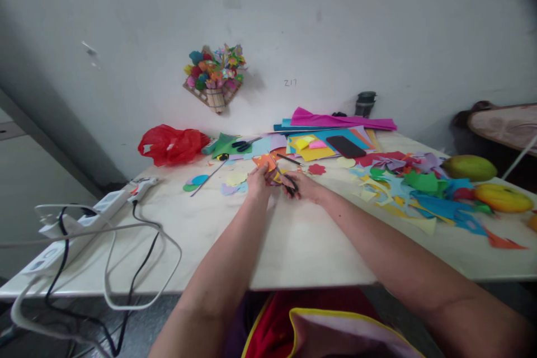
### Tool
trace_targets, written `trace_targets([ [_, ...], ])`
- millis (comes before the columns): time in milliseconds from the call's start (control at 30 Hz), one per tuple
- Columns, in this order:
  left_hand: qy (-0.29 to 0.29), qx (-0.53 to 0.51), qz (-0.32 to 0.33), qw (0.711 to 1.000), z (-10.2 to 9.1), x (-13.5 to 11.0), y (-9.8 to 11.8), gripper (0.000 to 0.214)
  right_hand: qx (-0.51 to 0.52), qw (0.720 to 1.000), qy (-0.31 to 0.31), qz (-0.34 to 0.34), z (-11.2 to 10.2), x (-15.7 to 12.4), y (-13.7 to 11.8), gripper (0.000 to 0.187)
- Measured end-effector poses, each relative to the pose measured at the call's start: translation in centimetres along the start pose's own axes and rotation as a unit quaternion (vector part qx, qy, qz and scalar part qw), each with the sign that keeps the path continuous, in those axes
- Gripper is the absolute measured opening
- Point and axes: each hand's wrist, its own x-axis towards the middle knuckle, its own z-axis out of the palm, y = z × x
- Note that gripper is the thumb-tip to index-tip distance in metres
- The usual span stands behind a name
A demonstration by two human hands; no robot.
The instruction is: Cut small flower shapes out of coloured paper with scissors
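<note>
Both my arms reach forward over a white table [235, 235]. My left hand [257, 181] is closed on a piece of orange paper [264, 161], pinching its lower edge. My right hand [302, 184] is closed around the black handles of a pair of scissors [287, 179]. The blades point up and left into the orange paper. Small cut shapes lie around the hands: a pale yellow piece [235, 178], a purple scrap [229, 189] and a red flower shape [317, 169].
Coloured paper sheets [319, 142], a black phone [345, 146] and a second pair of scissors [242, 145] lie behind. Paper scraps [423, 193] and mangoes [469, 168] are at the right. A red plastic bag [170, 144], power strips with cables [90, 215] sit left. Paper flowers [215, 75] hang on the wall.
</note>
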Motion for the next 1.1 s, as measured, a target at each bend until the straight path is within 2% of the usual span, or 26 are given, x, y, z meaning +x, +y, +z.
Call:
trace_targets([
  [200, 0.007, 0.01, -0.002, 1.0, 0.0, 0.1, 0.0, 0.012, 0.006, 1.0, 0.004, 0.007, 0.0, -0.1, -0.1, 0.03],
  [367, 0.008, 0.022, 0.002, 1.0, -0.4, 0.6, 0.6, 0.013, -0.012, 0.999, -0.003, 0.034, -1.0, -0.2, -0.5, 0.03],
  [667, -0.064, 0.091, 0.01, 0.994, -1.6, 1.6, 2.5, 0.01, -0.067, 0.993, -0.074, 0.058, -3.8, -0.4, -0.1, 0.026],
  [800, -0.078, 0.115, 0.01, 0.99, -2.3, 2.3, 2.9, 0.008, -0.103, 0.988, -0.088, 0.068, -4.6, -0.8, -0.7, 0.029],
  [1100, -0.092, 0.166, -0.004, 0.982, -3.0, 3.1, 3.3, 0.008, -0.15, 0.982, -0.076, 0.084, -5.5, -1.5, -2.0, 0.042],
])
